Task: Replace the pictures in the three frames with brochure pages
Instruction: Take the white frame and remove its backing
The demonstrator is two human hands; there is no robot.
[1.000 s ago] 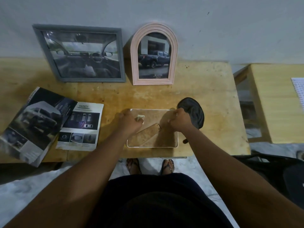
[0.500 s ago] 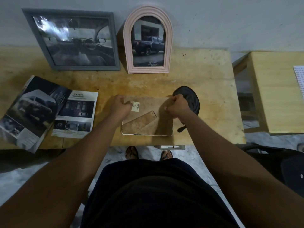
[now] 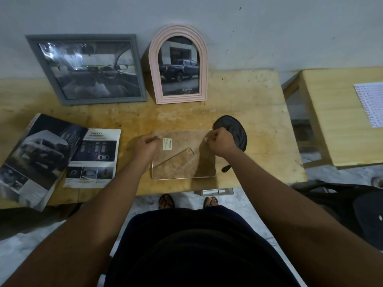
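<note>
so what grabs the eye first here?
Both hands at centre: the left hand and right hand grip the far corners of a face-down frame near the table's front edge, brown back up. Behind it a grey frame and a pink arched frame lean on the wall, both showing car pictures. An open brochure lies at the left.

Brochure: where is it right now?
In the head view the open brochure lies on the left of the table, in front of the grey frame and left of the face-down frame.
</note>
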